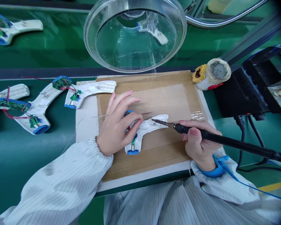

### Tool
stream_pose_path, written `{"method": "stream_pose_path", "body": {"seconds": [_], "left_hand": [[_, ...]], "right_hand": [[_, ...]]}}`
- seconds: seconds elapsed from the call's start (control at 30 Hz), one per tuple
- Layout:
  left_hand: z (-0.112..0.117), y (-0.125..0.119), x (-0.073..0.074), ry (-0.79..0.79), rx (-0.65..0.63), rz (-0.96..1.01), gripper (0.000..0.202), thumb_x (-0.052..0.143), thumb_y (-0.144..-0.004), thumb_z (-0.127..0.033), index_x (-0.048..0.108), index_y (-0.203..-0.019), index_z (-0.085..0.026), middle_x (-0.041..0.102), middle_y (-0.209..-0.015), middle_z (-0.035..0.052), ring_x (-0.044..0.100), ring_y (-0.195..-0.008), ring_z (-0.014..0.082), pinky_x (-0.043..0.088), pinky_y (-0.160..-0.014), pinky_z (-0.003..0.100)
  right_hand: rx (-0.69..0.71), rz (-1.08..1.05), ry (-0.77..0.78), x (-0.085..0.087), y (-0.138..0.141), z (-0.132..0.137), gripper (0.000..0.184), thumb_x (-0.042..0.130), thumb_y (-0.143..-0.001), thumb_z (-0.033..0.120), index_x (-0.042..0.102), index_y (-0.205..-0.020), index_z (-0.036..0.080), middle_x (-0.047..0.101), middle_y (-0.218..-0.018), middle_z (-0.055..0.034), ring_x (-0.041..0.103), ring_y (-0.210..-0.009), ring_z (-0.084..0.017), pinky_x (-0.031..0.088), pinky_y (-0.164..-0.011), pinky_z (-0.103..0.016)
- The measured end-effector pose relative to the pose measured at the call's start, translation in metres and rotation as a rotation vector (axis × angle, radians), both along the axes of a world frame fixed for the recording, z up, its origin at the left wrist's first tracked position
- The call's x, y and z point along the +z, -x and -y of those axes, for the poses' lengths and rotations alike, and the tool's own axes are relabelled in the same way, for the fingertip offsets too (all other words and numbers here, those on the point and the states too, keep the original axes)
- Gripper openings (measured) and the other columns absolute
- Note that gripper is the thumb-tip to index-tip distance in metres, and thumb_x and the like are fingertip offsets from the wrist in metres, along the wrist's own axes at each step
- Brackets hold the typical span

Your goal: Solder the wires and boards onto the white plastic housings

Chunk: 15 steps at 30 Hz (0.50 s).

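My left hand (118, 123) rests on a white plastic handle shell (150, 126) lying on a cardboard mat (154, 93). Its thumb and fingers pinch at the shell's blue end, where red wires and a small board show. A thin solder wire (84, 120) runs from under that hand to the left. My right hand (198, 143) grips a black soldering iron (224, 142), its tip (153, 120) touching the shell near my left fingertips. A blue wrist strap (216, 167) sits on my right wrist.
Three more white shells with green boards (61, 82) and red wires lie at the left on the green surface. A round magnifier lens (134, 34) hangs above the mat. A black soldering station (245, 90) and a tip-cleaner holder (212, 73) stand at the right.
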<state>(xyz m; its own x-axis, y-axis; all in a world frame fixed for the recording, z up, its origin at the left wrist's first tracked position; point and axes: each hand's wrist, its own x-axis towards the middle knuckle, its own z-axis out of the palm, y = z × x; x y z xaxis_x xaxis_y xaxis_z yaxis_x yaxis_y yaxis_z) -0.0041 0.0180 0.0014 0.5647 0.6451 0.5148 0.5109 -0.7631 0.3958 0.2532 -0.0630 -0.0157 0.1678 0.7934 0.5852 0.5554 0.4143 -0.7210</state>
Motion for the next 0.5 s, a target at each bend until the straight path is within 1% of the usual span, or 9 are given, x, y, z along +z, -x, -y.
{"method": "stream_pose_path", "body": {"seconds": [0.13, 0.3, 0.37, 0.43, 0.47, 0.5], "left_hand": [[0.0, -0.001, -0.001, -0.001, -0.009, -0.002, 0.009, 0.063, -0.099, -0.015, 0.068, -0.094, -0.022, 0.067, -0.137, 0.0127, 0.052, -0.148, 0.0371, 0.033, -0.126, 0.07], [0.001, -0.006, -0.003, -0.01, -0.025, -0.021, 0.01, 0.063, -0.098, -0.015, 0.069, -0.094, -0.022, 0.068, -0.137, 0.0126, 0.053, -0.147, 0.0379, 0.033, -0.126, 0.071], [-0.003, -0.003, 0.001, -0.004, -0.017, 0.004, 0.011, 0.063, -0.099, -0.015, 0.069, -0.094, -0.022, 0.069, -0.136, 0.0118, 0.056, -0.145, 0.0364, 0.039, -0.125, 0.066], [-0.009, 0.005, 0.011, 0.029, 0.094, 0.067, 0.011, 0.061, -0.1, -0.017, 0.07, -0.098, -0.023, 0.072, -0.132, 0.0096, 0.065, -0.133, 0.0317, 0.052, -0.117, 0.056], [-0.014, 0.01, 0.018, 0.035, 0.178, 0.078, 0.012, 0.061, -0.101, -0.019, 0.071, -0.102, -0.024, 0.073, -0.13, 0.0082, 0.069, -0.126, 0.0293, 0.058, -0.11, 0.051], [-0.019, 0.014, 0.025, 0.02, 0.266, 0.057, 0.014, 0.06, -0.102, -0.021, 0.072, -0.107, -0.025, 0.073, -0.129, 0.0071, 0.071, -0.119, 0.0276, 0.061, -0.103, 0.048]], "right_hand": [[0.011, 0.016, 0.029, 0.001, -0.001, 0.001, 0.018, 0.068, -0.105, 0.042, 0.081, -0.104, 0.029, 0.082, -0.09, -0.0012, 0.078, -0.068, -0.018, 0.065, -0.06, -0.031], [0.022, 0.036, 0.035, 0.002, -0.003, 0.001, 0.017, 0.068, -0.106, 0.039, 0.08, -0.106, 0.028, 0.083, -0.093, -0.0007, 0.079, -0.071, -0.017, 0.066, -0.065, -0.03], [0.042, 0.054, 0.047, 0.005, -0.003, 0.0, 0.016, 0.068, -0.105, 0.038, 0.08, -0.106, 0.028, 0.083, -0.091, -0.0006, 0.078, -0.069, -0.017, 0.066, -0.064, -0.03], [0.088, 0.096, 0.038, 0.009, -0.004, -0.001, 0.016, 0.067, -0.106, 0.037, 0.079, -0.106, 0.028, 0.081, -0.086, -0.0002, 0.075, -0.064, -0.016, 0.063, -0.06, -0.03], [0.12, 0.123, 0.025, 0.011, -0.005, -0.001, 0.016, 0.066, -0.106, 0.037, 0.079, -0.106, 0.028, 0.08, -0.082, 0.0003, 0.073, -0.062, -0.016, 0.062, -0.058, -0.029], [0.15, 0.145, 0.009, 0.013, -0.006, -0.002, 0.016, 0.065, -0.106, 0.036, 0.079, -0.106, 0.028, 0.079, -0.078, 0.0008, 0.072, -0.06, -0.016, 0.06, -0.056, -0.029]]}}
